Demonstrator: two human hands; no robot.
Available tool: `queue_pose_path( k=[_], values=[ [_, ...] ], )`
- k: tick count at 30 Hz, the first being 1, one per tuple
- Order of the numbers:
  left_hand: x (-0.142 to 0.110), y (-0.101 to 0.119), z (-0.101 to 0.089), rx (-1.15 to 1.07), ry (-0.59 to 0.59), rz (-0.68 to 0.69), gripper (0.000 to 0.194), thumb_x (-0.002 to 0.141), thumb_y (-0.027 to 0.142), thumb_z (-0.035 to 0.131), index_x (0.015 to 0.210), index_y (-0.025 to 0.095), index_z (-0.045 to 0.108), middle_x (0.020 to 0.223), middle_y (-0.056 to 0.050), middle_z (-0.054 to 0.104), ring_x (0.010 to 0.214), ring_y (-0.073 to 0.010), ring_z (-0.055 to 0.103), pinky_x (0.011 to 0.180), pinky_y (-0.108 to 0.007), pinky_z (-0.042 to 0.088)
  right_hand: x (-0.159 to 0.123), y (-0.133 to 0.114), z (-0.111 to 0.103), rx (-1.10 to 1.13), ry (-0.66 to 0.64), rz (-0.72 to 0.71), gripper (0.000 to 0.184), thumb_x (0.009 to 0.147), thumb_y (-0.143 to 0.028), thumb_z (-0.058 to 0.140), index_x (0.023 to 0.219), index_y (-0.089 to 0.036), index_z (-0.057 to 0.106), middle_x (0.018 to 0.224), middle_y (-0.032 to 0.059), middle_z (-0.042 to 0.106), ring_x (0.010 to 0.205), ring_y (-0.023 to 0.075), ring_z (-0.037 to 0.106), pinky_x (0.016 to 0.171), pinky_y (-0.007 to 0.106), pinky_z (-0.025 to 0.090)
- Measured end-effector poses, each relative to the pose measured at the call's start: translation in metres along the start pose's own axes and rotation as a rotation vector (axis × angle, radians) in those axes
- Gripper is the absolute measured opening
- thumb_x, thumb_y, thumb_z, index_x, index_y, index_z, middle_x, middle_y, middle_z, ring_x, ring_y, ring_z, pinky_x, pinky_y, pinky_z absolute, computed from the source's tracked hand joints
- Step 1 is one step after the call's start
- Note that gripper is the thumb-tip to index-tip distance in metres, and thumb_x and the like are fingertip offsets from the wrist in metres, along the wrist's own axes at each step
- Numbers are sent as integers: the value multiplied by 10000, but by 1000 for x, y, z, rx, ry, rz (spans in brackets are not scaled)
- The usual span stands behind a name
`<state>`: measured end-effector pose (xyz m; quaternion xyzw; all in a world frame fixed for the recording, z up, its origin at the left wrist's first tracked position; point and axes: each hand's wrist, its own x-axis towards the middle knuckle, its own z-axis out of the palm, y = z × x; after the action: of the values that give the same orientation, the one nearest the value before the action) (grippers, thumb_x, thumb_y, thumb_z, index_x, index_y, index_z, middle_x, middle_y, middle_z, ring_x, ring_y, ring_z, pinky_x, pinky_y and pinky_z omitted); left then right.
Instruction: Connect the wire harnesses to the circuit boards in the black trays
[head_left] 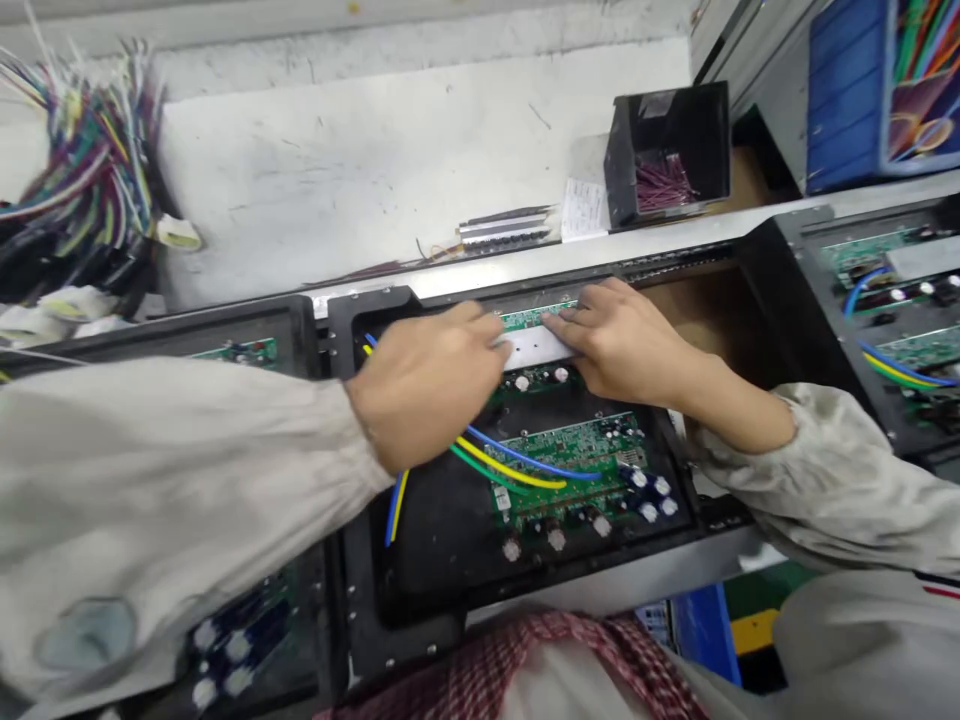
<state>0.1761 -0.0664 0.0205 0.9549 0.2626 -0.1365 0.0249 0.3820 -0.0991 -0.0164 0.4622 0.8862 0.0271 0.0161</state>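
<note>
A flat silver metal bar (536, 347) with small holes lies over the upper green circuit board (534, 317) inside a black tray (442, 540). My left hand (427, 385) is closed at the bar's left end, knuckles up. At the opposite end, my right hand (619, 340) has its fingers curled onto the bar and the board's edge. Both hands hide parts of the bar and board. Below them a second circuit board (559, 460) carries capacitors. Blue, yellow and green wires (517, 465) run onto it, passing under my left hand.
Similar black trays with boards stand to the left (247, 620) and right (907, 300). A wire bundle (90, 190) lies at the upper left. A black bin (667, 150) holds purplish-red wires; a blue bin (847, 100) stands at the upper right.
</note>
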Motion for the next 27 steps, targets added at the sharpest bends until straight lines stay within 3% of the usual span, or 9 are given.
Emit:
queue_pose_path(
  k=[3, 6, 10, 13, 18, 27],
  values=[
    [9, 28, -9, 54, 38, 11, 355, 894, 75, 361, 1124, 110, 629, 1017, -114, 633, 1001, -241, 569, 695, -305, 464, 1, -1, -1, 18, -27, 33, 403, 752, -146, 538, 1136, -55, 618, 861, 138, 677, 841, 284, 545, 739, 395, 369],
    [17, 41, 0, 59, 71, -22, 313, 853, 59, 414, 1059, 64, 648, 985, -133, 642, 991, -276, 570, 681, -333, 480, -3, 7, -7, 120, -58, 26, 428, 765, -135, 529, 1181, -53, 593, 921, 144, 678, 875, 279, 550, 761, 391, 393],
    [20, 38, 13, 21, 133, -55, 314, 787, 46, 459, 1027, 83, 658, 937, -94, 662, 943, -279, 592, 673, -371, 486, -23, 24, -17, 350, 115, 21, 303, 859, -228, 497, 1108, -120, 633, 985, 118, 667, 940, 263, 538, 819, 399, 421],
    [20, 35, 14, 5, 171, -69, 329, 772, 44, 462, 1028, 91, 664, 932, -84, 671, 936, -269, 599, 623, -362, 466, -39, 24, -14, 271, 243, 82, 296, 896, -370, 496, 890, -152, 696, 955, 130, 636, 1008, 310, 489, 864, 477, 403],
    [19, 36, 18, -4, 229, -76, 327, 772, 55, 467, 1017, 113, 675, 937, -62, 684, 917, -250, 602, 536, -343, 403, -43, 12, 1, 121, 201, 66, 407, 848, -506, 561, 769, -141, 722, 1108, 161, 583, 1122, 369, 406, 892, 518, 396],
    [17, 31, 25, -26, 307, -80, 319, 795, 79, 448, 996, 157, 684, 933, -6, 705, 873, -214, 602, 459, -332, 247, -35, 11, 6, 127, 195, 51, 375, 807, -487, 630, 783, -122, 714, 1180, 163, 575, 1155, 370, 414, 906, 506, 412]
  ],
)
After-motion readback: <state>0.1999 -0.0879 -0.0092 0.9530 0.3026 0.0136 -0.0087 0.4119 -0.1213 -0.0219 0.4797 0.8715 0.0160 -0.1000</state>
